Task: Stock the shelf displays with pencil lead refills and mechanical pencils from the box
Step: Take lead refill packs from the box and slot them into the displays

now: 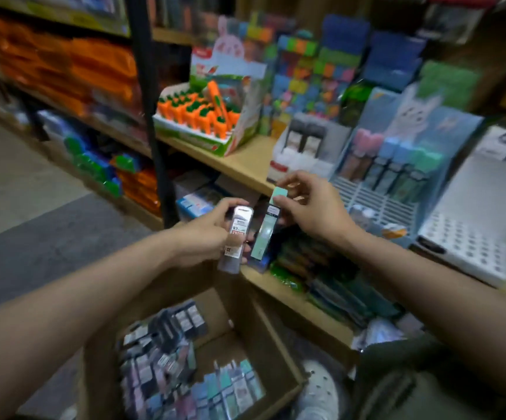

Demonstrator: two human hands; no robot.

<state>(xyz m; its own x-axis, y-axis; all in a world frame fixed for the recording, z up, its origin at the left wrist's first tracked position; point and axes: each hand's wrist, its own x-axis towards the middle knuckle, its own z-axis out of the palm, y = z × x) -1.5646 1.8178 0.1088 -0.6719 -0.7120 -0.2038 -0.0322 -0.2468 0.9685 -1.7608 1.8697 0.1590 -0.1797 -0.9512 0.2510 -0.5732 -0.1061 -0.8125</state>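
Head view, motion-blurred throughout.

Left hand (207, 230) at frame centre: fingers and thumb curled round a grey refill pack (237, 234), held upright with its label facing the camera. Grip closed on the pack's sides.

Right hand (312, 207) just at 3 o'clock of the left: thumb and fingertips pinch the top end of a mint pack (265, 228). This pack hangs tilted, lower end toward 7 o'clock, just beside the grey pack; whether the two touch cannot be told.

Both packs are held in the air in front of the shelf (245, 165) edge, above the box (279, 353).

Box at 6 o'clock, open, cardboard, on the floor; inside, many small packs in grey, mint and pale tones, partly in rows.

On the shelf at 12 o'clock: carrot display (200, 116), orange items with green tops. At 2 o'clock: blue display (397, 153) with a rabbit picture, pastel-topped packs standing in its slotted tray. At 1 o'clock, between these: white display (300, 150) with dark packs. At 3 o'clock: white perforated stand (470, 237).
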